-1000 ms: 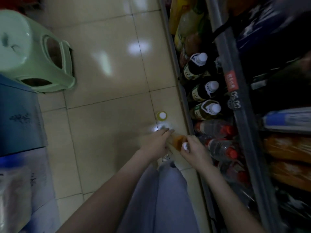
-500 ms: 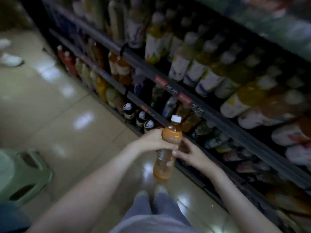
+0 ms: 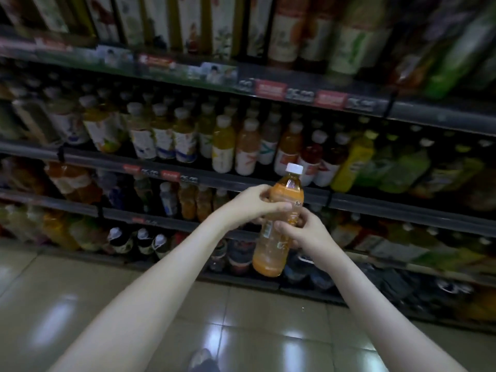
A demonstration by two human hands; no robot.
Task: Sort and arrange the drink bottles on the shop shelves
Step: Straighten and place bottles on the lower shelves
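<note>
An orange drink bottle [image 3: 271, 253] with a white cap is held upright in front of the shelves, a little right of centre. My left hand [image 3: 252, 204] grips its upper part from the left. My right hand [image 3: 303, 232] grips its middle from the right. Behind it, the shop shelves [image 3: 241, 181] carry rows of yellow, orange, red and green bottles [image 3: 222, 149] with white caps. The bottle's label area is partly hidden by my fingers.
A top shelf holds tall cartons and big bottles [image 3: 220, 25]. Price tags [image 3: 269, 88] line the shelf rails. Dark bottles [image 3: 145, 240] stand on the lowest shelf near the glossy tiled floor [image 3: 80, 304]. My shoe [image 3: 201, 358] shows at the bottom edge.
The bottle came up from near the floor to chest height in both hands. My view swung from the floor up to the shelf front.
</note>
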